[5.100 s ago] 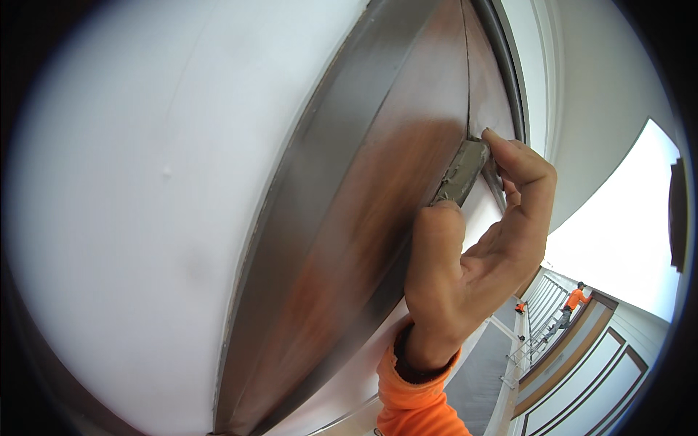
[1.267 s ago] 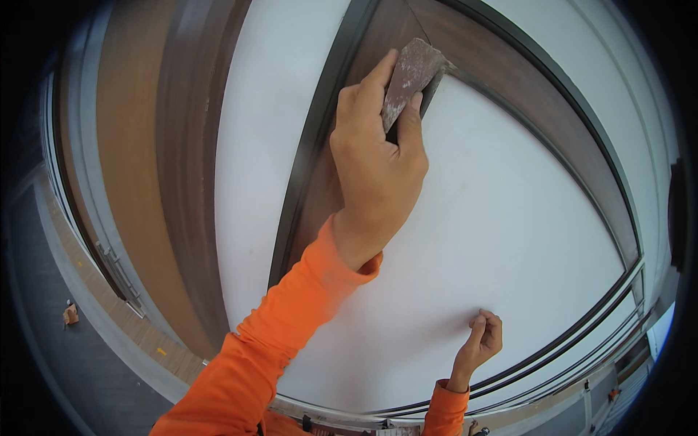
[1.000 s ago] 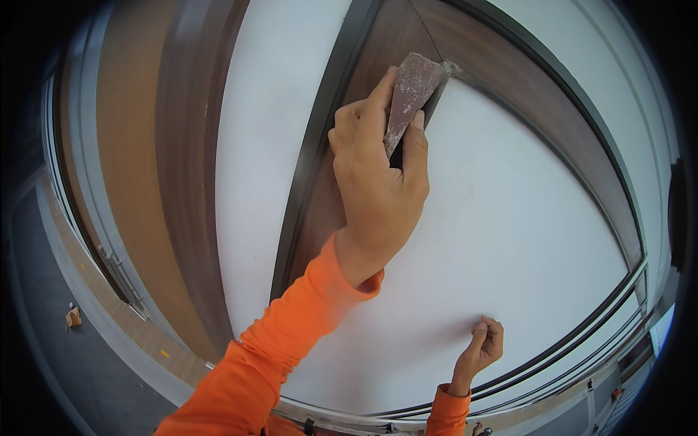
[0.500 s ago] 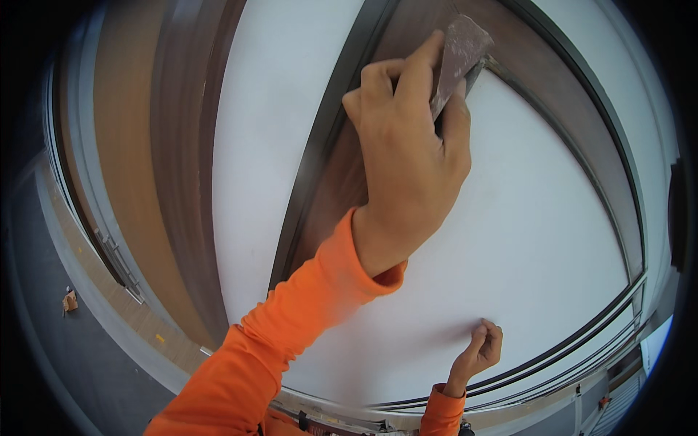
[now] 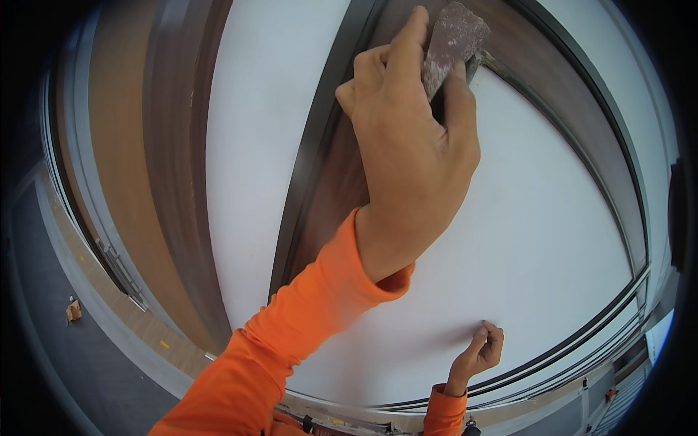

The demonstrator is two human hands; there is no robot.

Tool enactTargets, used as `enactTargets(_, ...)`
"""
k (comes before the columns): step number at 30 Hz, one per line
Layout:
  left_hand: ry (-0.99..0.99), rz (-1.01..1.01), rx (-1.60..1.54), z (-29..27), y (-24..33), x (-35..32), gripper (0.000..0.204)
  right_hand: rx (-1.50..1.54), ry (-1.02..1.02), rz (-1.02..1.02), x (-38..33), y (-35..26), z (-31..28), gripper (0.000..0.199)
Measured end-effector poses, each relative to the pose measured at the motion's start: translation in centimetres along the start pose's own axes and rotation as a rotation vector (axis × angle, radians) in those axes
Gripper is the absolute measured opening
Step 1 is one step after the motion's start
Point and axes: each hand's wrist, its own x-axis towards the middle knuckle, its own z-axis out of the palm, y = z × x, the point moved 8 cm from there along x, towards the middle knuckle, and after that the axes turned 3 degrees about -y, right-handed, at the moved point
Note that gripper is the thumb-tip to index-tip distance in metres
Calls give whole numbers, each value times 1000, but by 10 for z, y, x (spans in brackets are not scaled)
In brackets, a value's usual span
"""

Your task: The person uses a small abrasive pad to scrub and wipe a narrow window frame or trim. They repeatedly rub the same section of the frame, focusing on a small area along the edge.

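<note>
Scraper [image 5: 452,40] was pinched in left hand [image 5: 414,138] at upper-middle frame corner; right hand [image 5: 481,352] loosely curled against the white panel [image 5: 552,240], which looked clean.

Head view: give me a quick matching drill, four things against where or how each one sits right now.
Things:
1. left hand
2. right hand
3. scraper blade
4. orange scrap

States:
A. lying far below on the grey floor
B. fingertips resting on the white panel, low in the picture
C. gripped between thumb and fingers, speckled with white
D. raised by the dark brown frame strip, orange sleeve behind it

Pairs: 1-D, 2-B, 3-C, 4-A
</note>
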Motion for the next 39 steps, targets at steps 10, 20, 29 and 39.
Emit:
enactTargets(10,2,-112,-106,11,-1,-1,46,2,-10,-71,-2,-13,5,10)
enactTargets(20,-24,-121,-138,0,-5,-10,50,-13,-41,-105,-8,-14,2,9)
enactTargets(29,-28,-19,-37,-5,-4,-13,51,-93,-88,-144,-14,-24,12,11)
enactTargets(39,-30,-5,-12,-7,-4,-7,54,-116,-87,-133,-15,-22,15,13)
